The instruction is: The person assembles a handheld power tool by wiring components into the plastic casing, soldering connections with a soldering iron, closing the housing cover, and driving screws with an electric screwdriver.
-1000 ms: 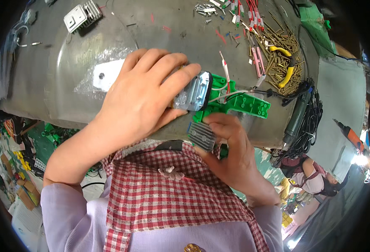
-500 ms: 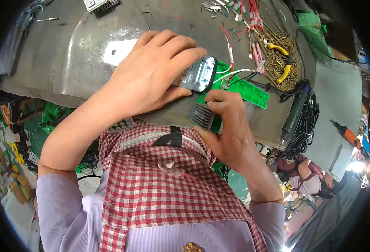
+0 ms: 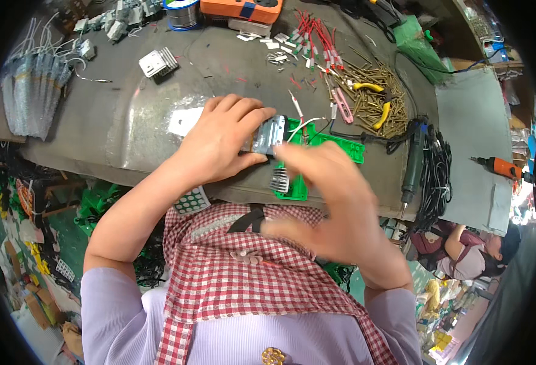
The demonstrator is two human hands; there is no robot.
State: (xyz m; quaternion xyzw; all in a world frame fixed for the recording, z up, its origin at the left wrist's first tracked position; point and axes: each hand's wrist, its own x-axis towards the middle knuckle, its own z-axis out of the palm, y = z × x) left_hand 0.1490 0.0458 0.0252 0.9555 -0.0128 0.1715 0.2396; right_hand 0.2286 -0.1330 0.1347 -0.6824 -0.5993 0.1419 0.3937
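Finned metal heat sink [image 3: 269,135] on green circuit board [image 3: 335,146], near table [image 3: 128,121] front edge, long axis running left-right. Left hand [image 3: 219,143] grip closed on heat sink from left side. Right hand [image 3: 335,201] blurred, fingers spread, holding nothing, hovering just right, nearer person.
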